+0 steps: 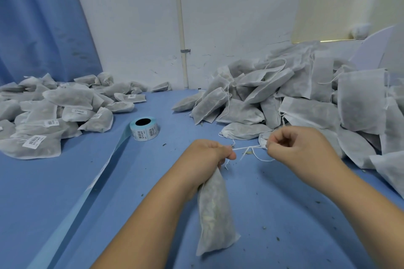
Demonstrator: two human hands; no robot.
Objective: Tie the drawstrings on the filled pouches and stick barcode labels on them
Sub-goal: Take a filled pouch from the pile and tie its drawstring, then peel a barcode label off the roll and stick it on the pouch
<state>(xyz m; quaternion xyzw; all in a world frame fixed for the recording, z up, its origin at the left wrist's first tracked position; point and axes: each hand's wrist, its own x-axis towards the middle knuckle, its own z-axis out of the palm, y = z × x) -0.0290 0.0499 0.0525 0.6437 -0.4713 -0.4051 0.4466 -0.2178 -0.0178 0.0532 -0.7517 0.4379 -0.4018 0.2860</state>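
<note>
My left hand [207,155] grips the gathered neck of a white filled pouch [215,216], which hangs down from the fist toward the blue table. A thin white drawstring [248,148] runs taut from that neck to my right hand [299,148], which pinches its other end a little to the right. Loose string ends dangle below the taut part. A roll of barcode labels [144,128] stands on the table to the left of my hands, its blue backing strip [102,172] trailing toward the near left.
A heap of labelled pouches [50,113] lies at the left. A larger pile of unlabelled pouches [306,98] with loose strings fills the right side. The blue table [284,214] carries scattered herb crumbs. A white wall and pipe stand behind.
</note>
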